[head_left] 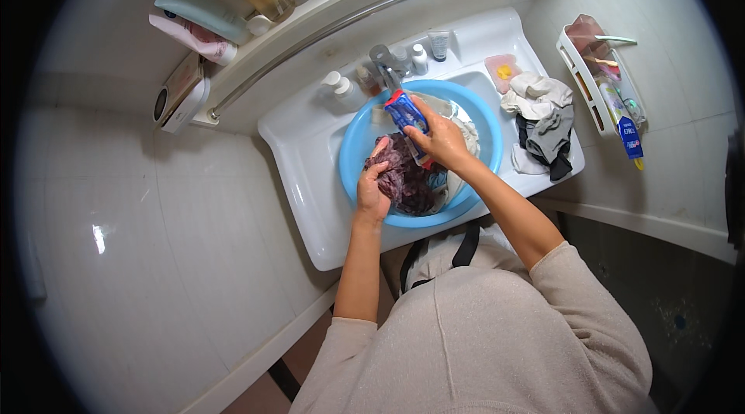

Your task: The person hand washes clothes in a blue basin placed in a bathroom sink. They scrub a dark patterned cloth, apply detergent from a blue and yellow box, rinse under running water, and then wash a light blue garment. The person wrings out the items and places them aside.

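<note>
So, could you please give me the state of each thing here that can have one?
Dark patterned cloth, bunched
Blue item, tilted, kind unclear
Left hand, closed on the dark patterned cloth
Right hand, gripping the blue item
Blue plastic basin, loaded
Grey and white clothes, heaped, crumpled
White pump bottle, upright
Tap, flow unclear

The sink (pixel 301 173) leaves room left of the basin (pixel 348 142); behind it, the faucet (pixel 390 80) (bottles (pixel 420 61) alongside) bars the way.
</note>
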`<state>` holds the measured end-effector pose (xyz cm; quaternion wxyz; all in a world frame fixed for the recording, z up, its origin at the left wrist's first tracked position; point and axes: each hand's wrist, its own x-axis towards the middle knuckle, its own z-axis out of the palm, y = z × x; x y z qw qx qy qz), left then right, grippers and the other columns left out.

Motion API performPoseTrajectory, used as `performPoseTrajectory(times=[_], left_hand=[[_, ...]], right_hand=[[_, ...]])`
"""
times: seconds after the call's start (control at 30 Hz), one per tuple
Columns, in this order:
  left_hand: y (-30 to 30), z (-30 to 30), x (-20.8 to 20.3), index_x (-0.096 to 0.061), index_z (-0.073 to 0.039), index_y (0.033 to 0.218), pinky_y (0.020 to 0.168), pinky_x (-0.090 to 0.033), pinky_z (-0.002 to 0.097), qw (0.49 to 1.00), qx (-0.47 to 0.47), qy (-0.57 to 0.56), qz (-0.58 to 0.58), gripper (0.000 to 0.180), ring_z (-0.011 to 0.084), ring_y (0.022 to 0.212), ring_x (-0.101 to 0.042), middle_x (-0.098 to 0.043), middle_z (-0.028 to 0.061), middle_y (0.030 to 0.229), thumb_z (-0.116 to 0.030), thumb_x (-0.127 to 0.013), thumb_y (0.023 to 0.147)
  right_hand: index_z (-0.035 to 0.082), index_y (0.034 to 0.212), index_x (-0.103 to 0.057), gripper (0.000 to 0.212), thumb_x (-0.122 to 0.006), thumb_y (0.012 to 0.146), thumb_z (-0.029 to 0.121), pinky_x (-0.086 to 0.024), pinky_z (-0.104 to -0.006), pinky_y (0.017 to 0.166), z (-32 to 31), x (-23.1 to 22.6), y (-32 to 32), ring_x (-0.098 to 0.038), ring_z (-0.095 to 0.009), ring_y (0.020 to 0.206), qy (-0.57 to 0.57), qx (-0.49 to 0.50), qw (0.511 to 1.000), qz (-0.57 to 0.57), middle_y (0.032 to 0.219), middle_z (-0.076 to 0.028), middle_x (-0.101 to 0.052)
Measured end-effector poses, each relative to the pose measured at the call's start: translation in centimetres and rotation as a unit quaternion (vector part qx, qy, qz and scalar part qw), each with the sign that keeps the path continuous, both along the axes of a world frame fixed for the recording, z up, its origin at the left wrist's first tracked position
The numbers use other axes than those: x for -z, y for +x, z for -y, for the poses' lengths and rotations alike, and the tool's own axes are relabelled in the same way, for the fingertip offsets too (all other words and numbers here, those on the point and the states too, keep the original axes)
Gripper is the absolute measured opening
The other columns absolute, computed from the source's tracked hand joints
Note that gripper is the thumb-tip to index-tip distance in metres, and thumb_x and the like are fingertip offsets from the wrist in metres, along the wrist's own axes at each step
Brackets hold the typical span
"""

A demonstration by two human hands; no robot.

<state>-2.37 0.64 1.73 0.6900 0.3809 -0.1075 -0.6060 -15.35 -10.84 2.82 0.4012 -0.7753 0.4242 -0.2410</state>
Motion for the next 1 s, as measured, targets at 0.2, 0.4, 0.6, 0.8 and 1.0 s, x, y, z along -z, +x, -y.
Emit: performPoseTrajectory(times=[0.2, 0.4, 0.6, 0.8, 1.0], left_hand=[[0.2, -0.3, 0.8, -0.043, -0.004, 0.128, 0.1, -0.037, 0.0415, 0.987, -0.047, 0.023, -0.149, 0.069, 0.0272, 0.116, -0.049, -0.051, 0.0127, 0.126, -0.059, -0.029, 0.091], [-1.7, 0.8, 2.2, -0.036, 0.0, 0.132, 0.103, -0.034, 0.0405, 0.986, -0.008, 0.036, -0.162, 0.077, 0.0267, 0.119, -0.045, -0.047, 0.0127, 0.129, -0.063, -0.027, 0.089], [0.8, 0.1, 3.6, -0.04, -0.004, 0.131, 0.099, -0.038, 0.041, 0.983, -0.09, 0.061, -0.151, 0.074, 0.0273, 0.112, -0.05, -0.052, 0.0113, 0.124, -0.063, -0.029, 0.088], [-0.9, 1.7, 3.2, -0.033, -0.004, 0.136, 0.104, -0.032, 0.0418, 0.98, -0.029, 0.033, -0.193, 0.076, 0.028, 0.122, -0.042, -0.044, 0.0121, 0.133, -0.063, -0.025, 0.09], [-1.7, 4.8, 1.9, -0.039, 0.001, 0.13, 0.102, -0.034, 0.0444, 0.975, -0.028, 0.077, -0.206, 0.074, 0.03, 0.116, -0.048, -0.05, 0.0154, 0.126, -0.061, -0.033, 0.088]], right_hand=[[0.016, 0.136, -0.038, 0.068, -0.068, 0.076, 0.024, -0.048, -0.0411, 0.065, -5.6, -0.8, 0.5, -0.06, -0.034, 0.075, -0.105, -0.135, 0.985, -0.01, 0.082, -0.015, -0.06], [0.018, 0.134, -0.04, 0.065, -0.067, 0.076, 0.026, -0.047, -0.0419, 0.059, -0.5, 0.0, 1.2, -0.059, -0.032, 0.069, -0.14, -0.042, 0.983, -0.111, 0.078, -0.013, -0.06], [0.017, 0.135, -0.039, 0.067, -0.068, 0.075, 0.025, -0.049, -0.0421, 0.063, -5.4, -0.4, 0.7, -0.061, -0.033, 0.073, -0.121, -0.166, 0.978, 0.026, 0.08, -0.015, -0.06], [0.016, 0.134, -0.04, 0.065, -0.068, 0.075, 0.025, -0.047, -0.0409, 0.057, -2.5, 0.3, 0.1, -0.059, -0.032, 0.066, -0.179, -0.078, 0.98, -0.033, 0.075, -0.014, -0.058], [0.007, 0.129, -0.047, 0.056, -0.067, 0.082, 0.03, -0.049, -0.0291, 0.073, 1.0, 3.3, -4.3, -0.062, -0.018, 0.08, 0.187, -0.096, 0.964, 0.162, 0.103, -0.012, -0.063]])
